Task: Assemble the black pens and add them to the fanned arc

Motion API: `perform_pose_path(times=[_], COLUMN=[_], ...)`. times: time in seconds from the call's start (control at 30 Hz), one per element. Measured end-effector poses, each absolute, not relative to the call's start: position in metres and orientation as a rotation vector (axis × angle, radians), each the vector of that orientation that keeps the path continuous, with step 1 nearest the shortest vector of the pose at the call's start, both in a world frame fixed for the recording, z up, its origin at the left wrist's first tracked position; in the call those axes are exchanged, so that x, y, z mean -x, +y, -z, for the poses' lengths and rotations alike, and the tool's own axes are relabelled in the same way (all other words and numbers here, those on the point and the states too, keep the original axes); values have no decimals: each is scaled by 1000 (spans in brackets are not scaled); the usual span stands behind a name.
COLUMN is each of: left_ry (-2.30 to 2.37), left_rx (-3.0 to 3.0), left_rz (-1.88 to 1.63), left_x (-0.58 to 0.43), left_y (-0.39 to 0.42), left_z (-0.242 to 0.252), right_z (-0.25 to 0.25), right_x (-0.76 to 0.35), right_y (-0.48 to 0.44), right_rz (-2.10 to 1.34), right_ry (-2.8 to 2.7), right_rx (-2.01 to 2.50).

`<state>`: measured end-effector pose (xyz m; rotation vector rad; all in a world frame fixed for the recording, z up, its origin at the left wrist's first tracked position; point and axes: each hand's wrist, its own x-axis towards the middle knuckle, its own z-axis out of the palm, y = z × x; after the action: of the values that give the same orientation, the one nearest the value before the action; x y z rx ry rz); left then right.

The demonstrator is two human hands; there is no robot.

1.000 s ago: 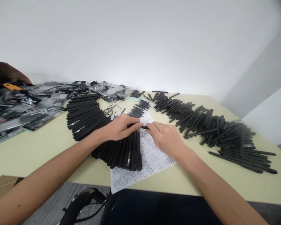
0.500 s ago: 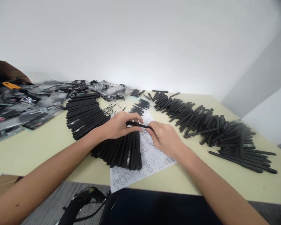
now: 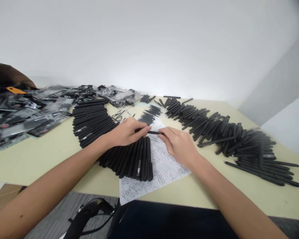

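Observation:
Both my hands meet over the middle of a pale yellow table point(image 3: 45, 149). My left hand point(image 3: 128, 132) is closed around the left end of a thin black pen point(image 3: 154, 132). My right hand point(image 3: 180, 146) pinches the same pen's right end with thumb and forefinger. The pen lies level just above a white sheet covered in black scribbles point(image 3: 161, 166). Directly under my left hand is a neat row of black pens point(image 3: 129, 161) laid side by side.
A second fan of black pens point(image 3: 89, 121) lies at the back left, beside a heap of clear plastic packets point(image 3: 27, 109). A long pile of black pen barrels point(image 3: 229, 136) runs along the right. Small thin refills point(image 3: 148, 116) lie behind my hands. A black strap point(image 3: 89, 212) hangs below the table's edge.
My hands have stayed on the pen and shifted only slightly; the pen was lifted a little off the row and is held level between both hands.

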<state>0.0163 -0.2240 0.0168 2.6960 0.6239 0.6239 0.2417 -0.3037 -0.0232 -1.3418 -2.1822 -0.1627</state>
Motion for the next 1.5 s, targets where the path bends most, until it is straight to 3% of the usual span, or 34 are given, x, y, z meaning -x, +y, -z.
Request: perform_pose_path(times=[0.5,1.5], left_ry=[687,602], left_rx=[-2668,-2799], left_rz=[-679,-488], left_x=[-9,-18], left_y=[-210,-233], left_z=[-20,-16], right_z=[24,22], right_x=[-269,-256], right_y=[-290,-299], right_rz=[-86,-180], right_ry=[-1955,-2171], right_rx=[1295,1141])
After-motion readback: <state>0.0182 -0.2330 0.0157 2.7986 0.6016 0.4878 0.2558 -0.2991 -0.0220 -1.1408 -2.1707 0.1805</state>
